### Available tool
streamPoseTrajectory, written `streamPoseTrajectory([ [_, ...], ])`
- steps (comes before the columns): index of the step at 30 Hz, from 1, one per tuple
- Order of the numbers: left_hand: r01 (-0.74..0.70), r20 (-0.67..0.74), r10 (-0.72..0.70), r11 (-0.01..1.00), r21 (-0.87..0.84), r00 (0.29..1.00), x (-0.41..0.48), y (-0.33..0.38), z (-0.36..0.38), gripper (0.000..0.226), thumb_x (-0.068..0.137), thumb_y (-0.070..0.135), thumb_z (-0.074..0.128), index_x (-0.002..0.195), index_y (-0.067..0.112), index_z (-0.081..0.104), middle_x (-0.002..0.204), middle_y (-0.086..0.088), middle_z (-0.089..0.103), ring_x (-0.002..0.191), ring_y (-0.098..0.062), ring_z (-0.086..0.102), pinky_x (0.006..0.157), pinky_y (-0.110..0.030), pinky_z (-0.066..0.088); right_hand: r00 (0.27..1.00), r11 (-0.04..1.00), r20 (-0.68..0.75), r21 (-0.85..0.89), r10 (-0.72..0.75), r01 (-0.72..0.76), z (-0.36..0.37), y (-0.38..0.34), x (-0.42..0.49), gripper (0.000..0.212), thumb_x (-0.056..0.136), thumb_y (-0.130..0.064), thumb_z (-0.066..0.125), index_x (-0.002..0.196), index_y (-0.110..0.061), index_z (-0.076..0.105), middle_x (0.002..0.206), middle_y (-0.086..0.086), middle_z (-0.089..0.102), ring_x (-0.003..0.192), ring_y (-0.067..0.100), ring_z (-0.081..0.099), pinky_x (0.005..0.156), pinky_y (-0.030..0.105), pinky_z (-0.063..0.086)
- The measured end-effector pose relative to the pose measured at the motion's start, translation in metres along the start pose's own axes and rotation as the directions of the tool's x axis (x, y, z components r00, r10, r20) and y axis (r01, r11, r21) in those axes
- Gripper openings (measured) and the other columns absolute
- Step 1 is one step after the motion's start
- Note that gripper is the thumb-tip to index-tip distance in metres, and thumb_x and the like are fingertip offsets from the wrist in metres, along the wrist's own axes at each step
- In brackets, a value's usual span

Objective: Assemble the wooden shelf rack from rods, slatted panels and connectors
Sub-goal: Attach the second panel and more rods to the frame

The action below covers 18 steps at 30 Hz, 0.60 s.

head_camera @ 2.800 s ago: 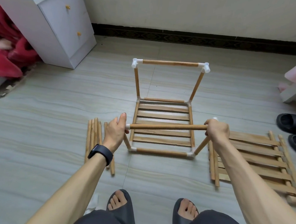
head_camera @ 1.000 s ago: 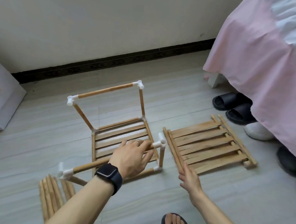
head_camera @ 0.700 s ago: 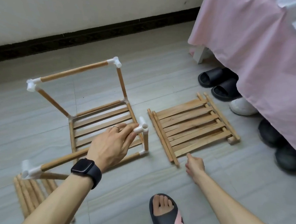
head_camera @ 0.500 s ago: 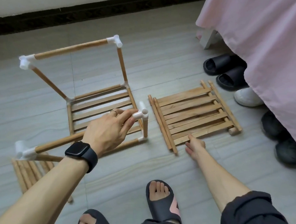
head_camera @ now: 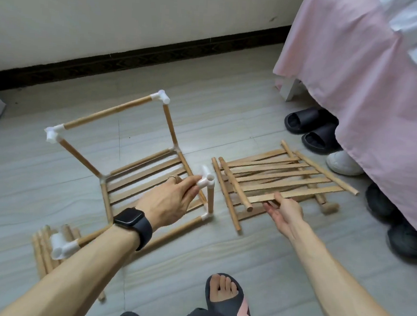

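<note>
Slatted panel [head_camera: 280,180] lifted askew, right hand [head_camera: 284,211] beneath

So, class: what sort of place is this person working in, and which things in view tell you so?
Most likely a bedroom in a home. A bed draped in a pink cover stands at the right, slippers and other shoes are tucked at its edge, and the work is done on a tiled floor by a plain wall.

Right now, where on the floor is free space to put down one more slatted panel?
Bare floor lies between the half-built frame and the dark skirting, and in front of the loose slatted panels, beside the foot. It is crowded by the bed skirt, where shoes stand, and at the rod bundle.
</note>
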<state>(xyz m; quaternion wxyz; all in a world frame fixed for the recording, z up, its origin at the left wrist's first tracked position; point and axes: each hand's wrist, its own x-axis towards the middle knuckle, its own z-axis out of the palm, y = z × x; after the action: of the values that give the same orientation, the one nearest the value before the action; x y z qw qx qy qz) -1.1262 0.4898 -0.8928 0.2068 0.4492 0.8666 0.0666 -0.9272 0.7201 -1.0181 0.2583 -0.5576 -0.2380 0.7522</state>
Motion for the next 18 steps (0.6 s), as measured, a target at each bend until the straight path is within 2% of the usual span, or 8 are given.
streamPoseTrajectory([
  [2, 0.002, 0.065, -0.001, 1.000, -0.025, 0.998, -0.006, 0.008, -0.003, 0.051, 0.101, 0.063, 0.019, 0.149, 0.049, 0.030, 0.113, -0.001, 0.054, 0.085, -0.016, 0.058, 0.079, -0.036, 0.054, 0.996, 0.991, 0.081, 0.132, 0.025, -0.036, 0.001, -0.017, -0.022, 0.009, 0.104, -0.003, 0.052, 0.108, -0.001, 0.060, 0.086, 0.014, 0.073, 0.071, 0.021, 0.072, 0.056, 0.028, 0.060],
  [4, -0.004, 0.141, 0.006, 1.000, -0.017, 0.990, -0.015, 0.013, -0.009, 0.047, 0.105, 0.056, 0.029, 0.148, 0.041, 0.037, 0.115, -0.001, 0.056, 0.091, -0.018, 0.058, 0.085, -0.037, 0.053, 0.984, 0.961, 0.176, 0.264, 0.041, -0.088, 0.002, -0.032, -0.046, 0.014, 0.103, -0.003, 0.051, 0.094, -0.003, 0.061, 0.076, 0.009, 0.073, 0.066, 0.017, 0.073, 0.056, 0.024, 0.059],
  [8, 0.050, 0.152, -0.038, 0.996, -0.077, 0.988, -0.032, 0.017, -0.043, 0.044, 0.105, 0.051, 0.037, 0.136, 0.027, 0.058, 0.128, -0.002, 0.061, 0.110, -0.019, 0.058, 0.094, -0.034, 0.047, 0.938, 0.945, 0.348, 0.306, 0.004, -0.117, 0.017, -0.049, -0.101, 0.018, 0.103, -0.007, 0.054, 0.092, -0.002, 0.067, 0.084, 0.009, 0.074, 0.070, 0.016, 0.075, 0.062, 0.023, 0.061],
  [11, 0.122, 0.061, -0.108, 0.939, -0.321, 0.992, -0.047, 0.017, -0.072, 0.052, 0.105, 0.055, 0.034, 0.134, 0.020, 0.059, 0.132, -0.003, 0.062, 0.116, -0.019, 0.057, 0.101, -0.033, 0.044, 0.878, 0.970, 0.477, 0.230, -0.042, -0.078, 0.042, -0.047, -0.145, 0.018, 0.102, -0.011, 0.056, 0.112, 0.001, 0.065, 0.108, 0.015, 0.076, 0.086, 0.022, 0.077, 0.067, 0.026, 0.062],
  [12, 0.148, 0.059, -0.137, 0.872, -0.467, 0.989, -0.052, 0.017, -0.080, 0.058, 0.103, 0.060, 0.032, 0.136, 0.019, 0.057, 0.133, -0.003, 0.062, 0.117, -0.020, 0.058, 0.104, -0.037, 0.045, 0.858, 0.974, 0.509, 0.220, -0.063, -0.059, 0.053, -0.043, -0.160, 0.018, 0.101, -0.010, 0.057, 0.115, 0.001, 0.061, 0.113, 0.017, 0.075, 0.092, 0.025, 0.077, 0.068, 0.028, 0.062],
  [14, 0.169, 0.085, -0.161, 0.637, -0.752, 0.983, -0.061, 0.017, -0.091, 0.063, 0.095, 0.069, 0.030, 0.132, 0.024, 0.056, 0.128, -0.004, 0.063, 0.115, -0.022, 0.062, 0.097, -0.042, 0.052, 0.824, 0.978, 0.560, 0.204, -0.087, -0.035, 0.079, -0.034, -0.186, 0.015, 0.100, -0.008, 0.058, 0.113, -0.002, 0.058, 0.117, 0.020, 0.073, 0.103, 0.031, 0.074, 0.069, 0.030, 0.062],
  [16, 0.161, 0.072, -0.215, 0.435, -0.886, 0.974, -0.071, 0.017, -0.095, 0.056, 0.090, 0.072, 0.039, 0.125, 0.029, 0.050, 0.122, -0.006, 0.064, 0.109, -0.027, 0.067, 0.083, -0.042, 0.058, 0.781, 0.986, 0.621, 0.162, -0.065, -0.046, 0.104, -0.021, -0.208, 0.016, 0.099, -0.007, 0.058, 0.115, -0.004, 0.059, 0.119, 0.022, 0.072, 0.108, 0.034, 0.072, 0.072, 0.033, 0.063],
  [18, 0.127, 0.004, -0.377, 0.301, -0.945, 0.926, -0.078, 0.012, -0.093, 0.048, 0.097, 0.060, 0.048, 0.127, 0.023, 0.042, 0.117, -0.010, 0.066, 0.103, -0.032, 0.070, 0.081, -0.046, 0.060, 0.732, 0.995, 0.681, 0.086, -0.022, -0.050, 0.127, -0.005, -0.225, 0.022, 0.098, -0.009, 0.061, 0.119, -0.004, 0.060, 0.120, 0.021, 0.072, 0.108, 0.037, 0.072, 0.076, 0.036, 0.064],
])
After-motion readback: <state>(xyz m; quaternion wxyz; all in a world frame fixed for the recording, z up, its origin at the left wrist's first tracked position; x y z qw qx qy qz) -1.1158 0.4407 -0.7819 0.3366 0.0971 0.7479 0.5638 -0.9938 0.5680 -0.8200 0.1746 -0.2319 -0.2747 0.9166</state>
